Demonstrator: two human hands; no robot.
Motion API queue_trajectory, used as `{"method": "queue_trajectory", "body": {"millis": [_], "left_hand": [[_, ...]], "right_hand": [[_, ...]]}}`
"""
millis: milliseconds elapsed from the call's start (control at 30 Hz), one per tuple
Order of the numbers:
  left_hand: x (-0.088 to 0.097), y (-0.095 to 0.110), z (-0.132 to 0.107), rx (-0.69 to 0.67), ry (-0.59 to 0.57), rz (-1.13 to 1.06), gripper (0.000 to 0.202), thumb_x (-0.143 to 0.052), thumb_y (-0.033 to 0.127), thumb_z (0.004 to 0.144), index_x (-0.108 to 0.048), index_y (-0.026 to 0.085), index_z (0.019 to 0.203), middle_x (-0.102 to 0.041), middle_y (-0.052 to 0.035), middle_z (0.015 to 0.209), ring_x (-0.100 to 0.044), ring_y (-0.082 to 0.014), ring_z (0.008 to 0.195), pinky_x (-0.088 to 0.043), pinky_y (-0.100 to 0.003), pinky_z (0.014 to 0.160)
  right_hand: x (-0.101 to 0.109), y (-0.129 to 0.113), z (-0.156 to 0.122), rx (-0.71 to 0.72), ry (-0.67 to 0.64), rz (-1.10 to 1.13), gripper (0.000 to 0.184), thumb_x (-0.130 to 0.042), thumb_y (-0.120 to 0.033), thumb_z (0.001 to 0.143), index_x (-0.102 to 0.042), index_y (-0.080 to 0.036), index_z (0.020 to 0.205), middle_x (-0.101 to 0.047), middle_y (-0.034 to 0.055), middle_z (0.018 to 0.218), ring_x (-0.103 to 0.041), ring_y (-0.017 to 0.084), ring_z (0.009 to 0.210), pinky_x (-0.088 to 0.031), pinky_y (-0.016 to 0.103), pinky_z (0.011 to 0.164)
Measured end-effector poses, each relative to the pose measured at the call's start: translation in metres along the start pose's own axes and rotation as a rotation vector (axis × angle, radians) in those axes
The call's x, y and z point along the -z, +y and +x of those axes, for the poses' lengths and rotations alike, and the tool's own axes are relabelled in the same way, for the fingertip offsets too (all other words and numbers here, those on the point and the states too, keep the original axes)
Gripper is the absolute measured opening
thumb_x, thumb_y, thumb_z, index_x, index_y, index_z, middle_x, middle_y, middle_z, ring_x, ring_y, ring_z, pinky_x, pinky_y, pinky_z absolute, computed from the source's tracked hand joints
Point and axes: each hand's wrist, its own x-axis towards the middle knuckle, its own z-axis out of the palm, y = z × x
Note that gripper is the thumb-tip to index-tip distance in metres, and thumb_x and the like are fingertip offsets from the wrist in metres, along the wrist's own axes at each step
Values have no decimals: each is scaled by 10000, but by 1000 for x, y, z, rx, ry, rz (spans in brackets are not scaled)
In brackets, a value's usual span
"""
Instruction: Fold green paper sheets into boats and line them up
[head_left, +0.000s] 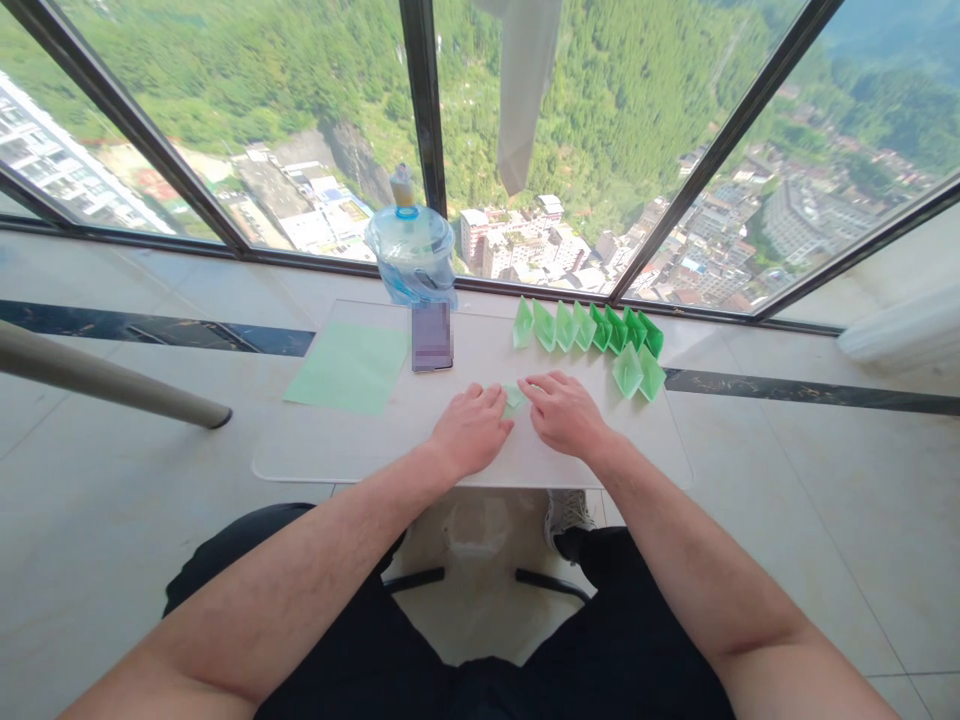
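Observation:
A small piece of pale green folded paper lies on the table between my hands, partly covered by fingers. My left hand is closed at its left side, fingertips pressed together on the paper and thumb low beside it. From the right, my right hand grips the paper's upper right edge, its index finger reaching forward and the other fingers curled. To the left lies a flat light green sheet of paper. Several folded green paper boats stand in a slanting row at the back right, with two lighter ones in front.
A phone lies at the table's back middle, its screen blurred. Behind it stands a large clear blue water jug against the window. A grey pole juts in from the left. My legs are below the front edge.

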Motion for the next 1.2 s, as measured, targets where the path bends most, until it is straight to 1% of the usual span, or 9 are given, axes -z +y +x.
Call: {"method": "queue_trajectory", "body": {"millis": [100,267,400,500,667,833,933,1067,1200], "left_hand": [[-3,0,7,16,17,5,335,-492,329,966,-619,155,1223,-636,-132,1220,-556,-279,1066,-466,-423,866],[-3,-3,12,11,20,10,304,-475,326,971,-647,153,1153,-662,-127,1160,-551,-303,1108,-475,-454,892],[-5,-7,15,-43,22,-38,333,-481,304,971,-623,139,1222,-644,-125,1275,-498,-287,1290,-412,-445,1064],[-6,-11,16,-81,-12,-67,384,-445,297,988,-586,112,1293,-602,-133,1371,-525,-253,1295,-386,-406,1110],[-4,-15,12,-66,-40,-29,415,-426,305,997,-553,128,1351,-579,-144,1410,-522,-273,1312,-403,-436,1087],[-2,-11,7,-16,-49,35,442,-415,340,1001,-535,154,1383,-550,-162,1423,-515,-293,1290,-396,-452,1065],[1,-8,8,3,-44,68,422,-403,344,999,-555,174,1355,-607,-152,1302,-531,-297,1211,-412,-455,1007],[8,-8,12,22,-38,97,361,-379,341,999,-629,155,1181,-640,-141,1120,-534,-303,1115,-424,-461,929],[12,-7,15,17,-39,112,349,-403,333,984,-641,114,1116,-632,-165,1068,-532,-319,1088,-437,-474,894]], "right_hand": [[-8,-12,10,23,-62,17,471,-480,-167,917,-567,-168,1380,-621,127,1353,-533,287,1173,-419,425,951],[-17,-22,12,-67,-49,26,455,-499,-206,932,-546,-165,1382,-616,131,1360,-527,283,1194,-402,419,970],[-18,-25,11,-114,-47,10,437,-514,-219,929,-559,-163,1360,-600,145,1371,-525,296,1192,-402,425,979],[-18,-25,12,-134,-50,-14,428,-506,-229,933,-569,-152,1349,-591,152,1379,-526,312,1189,-395,448,994],[-16,-26,11,-162,-63,-41,411,-470,-221,940,-596,-134,1321,-607,154,1364,-519,312,1223,-322,485,1090],[-14,-25,9,-233,-86,-62,443,-444,-295,963,-569,-156,1364,-560,155,1428,-464,317,1312,-246,531,1146],[-12,-18,9,-229,-116,-36,461,-435,-317,968,-551,-170,1389,-529,135,1468,-438,313,1347,-250,525,1149],[-9,-9,11,-216,-78,5,500,-429,-310,971,-515,-116,1424,-456,159,1528,-401,301,1389,-275,465,1149],[-8,-12,11,-97,-14,43,458,-458,-302,966,-561,-144,1384,-532,130,1470,-449,284,1338,-295,430,1132]]}}
